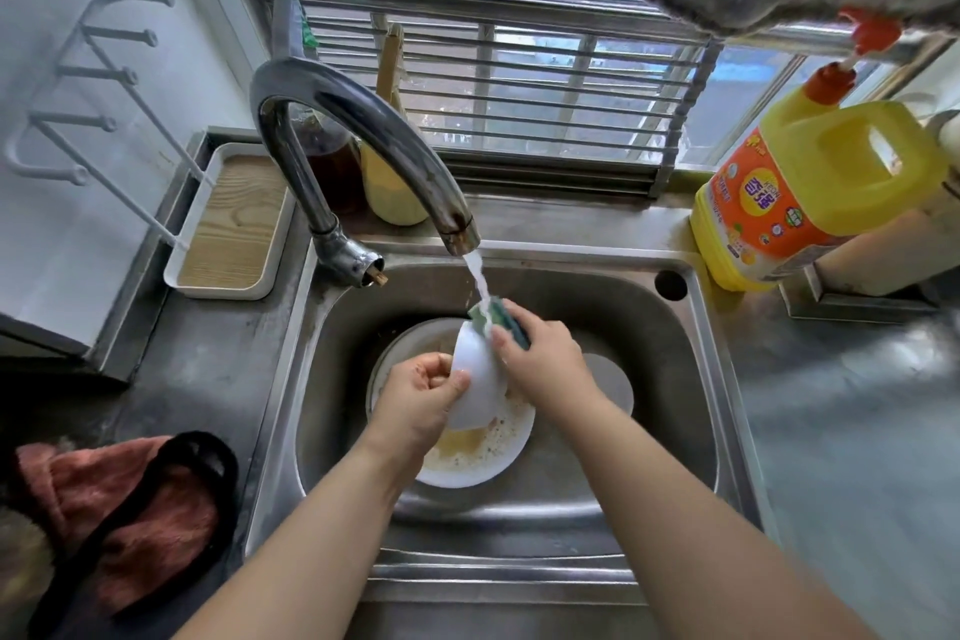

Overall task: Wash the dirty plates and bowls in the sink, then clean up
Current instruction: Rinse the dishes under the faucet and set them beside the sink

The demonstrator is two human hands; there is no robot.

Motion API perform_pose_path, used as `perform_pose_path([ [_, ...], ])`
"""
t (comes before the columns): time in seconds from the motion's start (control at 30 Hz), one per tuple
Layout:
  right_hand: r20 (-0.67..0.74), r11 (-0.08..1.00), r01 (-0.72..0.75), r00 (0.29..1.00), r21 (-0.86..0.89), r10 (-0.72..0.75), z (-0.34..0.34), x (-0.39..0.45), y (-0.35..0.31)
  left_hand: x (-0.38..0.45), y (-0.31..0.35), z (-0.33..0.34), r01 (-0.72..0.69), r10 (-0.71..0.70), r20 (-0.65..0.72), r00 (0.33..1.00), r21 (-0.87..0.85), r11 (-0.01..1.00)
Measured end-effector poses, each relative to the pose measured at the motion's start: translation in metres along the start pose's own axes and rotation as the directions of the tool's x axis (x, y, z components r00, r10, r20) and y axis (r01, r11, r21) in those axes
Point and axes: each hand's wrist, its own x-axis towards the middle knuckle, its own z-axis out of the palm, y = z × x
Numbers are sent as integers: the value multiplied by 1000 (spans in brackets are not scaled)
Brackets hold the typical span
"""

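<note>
Over the sink [675,359], the left hand [415,400] grips a white bowl [475,379] by its rim, thumb on the outside and fingers curled at the lip; the bowl is tipped on its side. Just right of that hand, the right hand [540,359] clasps a green sponge [501,320] and presses it against the bowl's upper edge. Water [477,276] from the tap [363,135] falls onto the sponge and bowl, just beyond the right hand's fingertips. Below both hands, a dirty plate [483,452] with yellowish-brown residue lies in the basin, partly hidden by the bowl and wrists. To the right of the right hand's wrist, a pale round shape shows on the basin floor; I cannot tell what it is. Far right of the right hand, a yellow jug [810,192] with an orange label stands on the desk [841,405]. Left of the left forearm, a pink cloth [119,509] with black trim lies on the desk, and beyond it sits a white tray [228,224] with a wood-grain base.
</note>
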Motion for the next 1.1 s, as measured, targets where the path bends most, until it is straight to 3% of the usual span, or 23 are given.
perform_pose_path([
  [0.07, 102, 942, -240, 970, 236, 222, -4, 12, 3, 1, 1, -3, -128, 125, 26, 992, 161, 979],
  [0.1, 165, 897, -328, 943, 296, 290, -4, 10, 4, 2, 2, -4, -241, 227, 79, 971, 323, 915],
  [0.17, 284, 779, -464, 884, 423, 372, -2, 4, 7, 5, 0, -5, -475, 416, 256, 873, 645, 599],
  [0.27, 378, 624, -562, 827, 543, 415, 10, -4, 16, 7, -5, -6, -651, 562, 522, 641, 758, 39],
  [0.3, 376, 585, -575, 818, 572, 436, 14, -5, 19, 6, -8, -5, -658, 579, 572, 582, 749, -78],
  [0.33, 382, 544, -587, 807, 600, 451, 17, -7, 22, 5, -14, -6, -653, 607, 570, 554, 750, -108],
  [0.4, 422, 432, -599, 792, 674, 441, 23, -11, 24, 1, -25, -10, -643, 678, 474, 562, 766, -4],
  [0.47, 453, 359, -607, 782, 708, 429, 25, -11, 26, -6, -31, -12, -587, 650, 254, 716, 724, 364],
  [0.53, 438, 347, -590, 792, 729, 425, 21, -15, 25, -15, -21, -7, -358, 413, 6, 911, 511, 781],
  [0.57, 423, 352, -574, 803, 740, 419, 19, -18, 24, -18, -10, -3, -176, 201, -63, 978, 277, 944],
  [0.6, 412, 367, -557, 817, 745, 403, 16, -20, 25, -19, -1, 1, 22, -21, -56, 998, 7, 1000],
  [0.63, 410, 389, -541, 832, 745, 373, 15, -21, 26, -18, 6, 3, 193, -194, 15, 981, -192, 962],
  [0.7, 403, 470, -500, 866, 728, 297, 14, -22, 28, -16, 15, 5, 326, -303, 123, 945, -278, 904],
  [0.77, 334, 596, -446, 895, 668, 295, 11, -24, 29, -14, 18, 6, 312, -292, 111, 950, -256, 915],
  [0.83, 121, 804, -306, 951, 510, 285, 3, -27, 33, -10, 17, 8, 309, -298, 83, 951, -224, 924],
  [0.9, -110, 955, -77, 988, 287, 112, -7, -36, 38, -8, 19, 10, 309, -299, 79, 951, -190, 932],
  [0.93, -161, 990, 49, 987, 134, -27, -10, -42, 37, -7, 19, 11, 313, -302, 86, 949, -172, 934],
  [1.0, -88, 947, 249, 959, -205, -271, -4, -49, 33, -4, 21, 15, 303, -289, 107, 951, -157, 940],
  [1.1, 172, 770, 437, 898, -466, -405, 5, -48, 31, -3, 27, 18, 265, -253, 116, 961, -105, 959],
])
